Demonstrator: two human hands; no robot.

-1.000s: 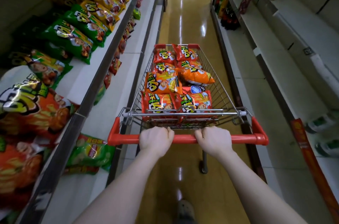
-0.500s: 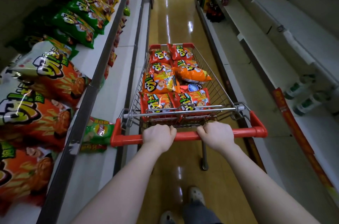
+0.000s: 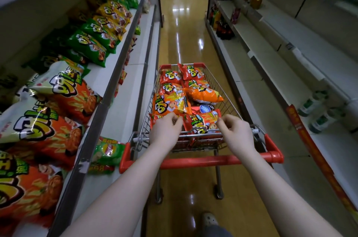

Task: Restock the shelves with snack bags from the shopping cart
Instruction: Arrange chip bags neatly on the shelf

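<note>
A: Where are the snack bags (image 3: 170, 104)?
B: Piled in the shopping cart (image 3: 213, 160). They're glossy, crinkled foil pillows in orange and red. The nearest two stand against the wire, seams up, easy to pluck.
A: And the grip?
B: The left hand (image 3: 166, 130) pinches the top seam of the near-left bag (image 3: 157, 120). The right hand (image 3: 234, 132) curls narrow at the corner of the near-right bag (image 3: 203, 122); whether it's holding, I cannot tell. The left shelf (image 3: 98, 75), with matching bags, is just beside
</note>
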